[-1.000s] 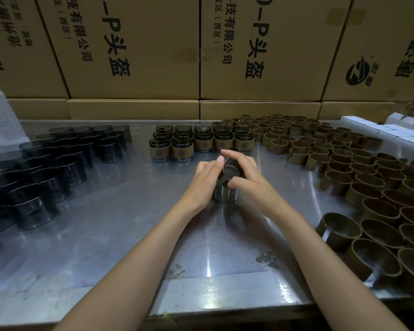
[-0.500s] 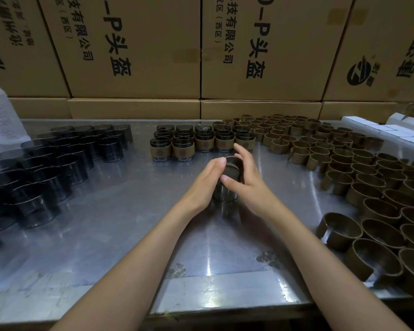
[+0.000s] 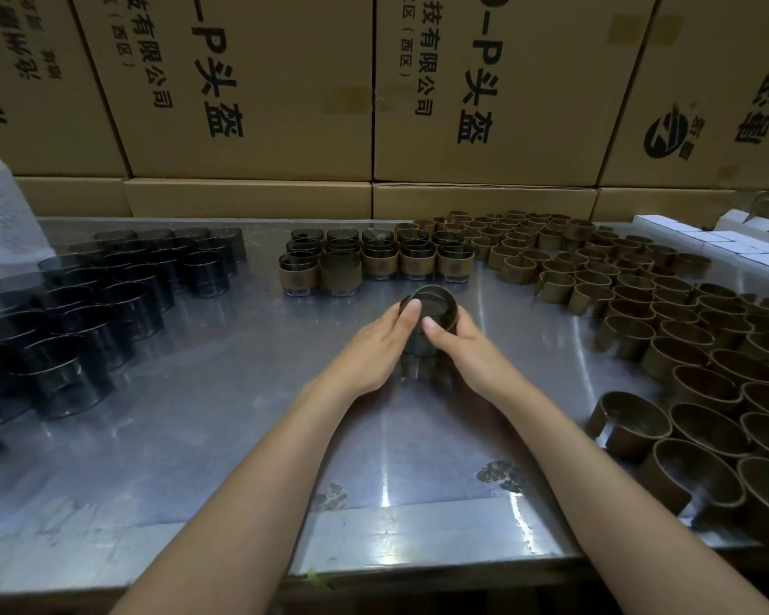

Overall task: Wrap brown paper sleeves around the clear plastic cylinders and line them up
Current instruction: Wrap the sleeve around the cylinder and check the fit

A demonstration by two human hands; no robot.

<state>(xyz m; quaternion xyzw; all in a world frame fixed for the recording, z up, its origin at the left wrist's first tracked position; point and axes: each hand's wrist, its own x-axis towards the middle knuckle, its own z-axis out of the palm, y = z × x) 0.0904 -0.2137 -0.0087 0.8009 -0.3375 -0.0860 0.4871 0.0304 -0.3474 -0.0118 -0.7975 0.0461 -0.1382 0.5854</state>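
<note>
Metal table spans the view. At centre, one cylinder stands on it, left hand against its 8 o'clock side, right hand against its 4 o'clock side, thumbs on its near wall. At 12 o'clock, just beyond, sleeved cylinders stand in rows. Bare cylinders cluster from 9 to 10 o'clock, well apart from the hands. Loose sleeves spread from 1 to 4 o'clock, reaching the table's right edge. White boxes lie at 2 o'clock behind the sleeves. Cardboard cartons stacked behind the table's far edge. Plastic bag at 10 o'clock, behind the bare cylinders.
</note>
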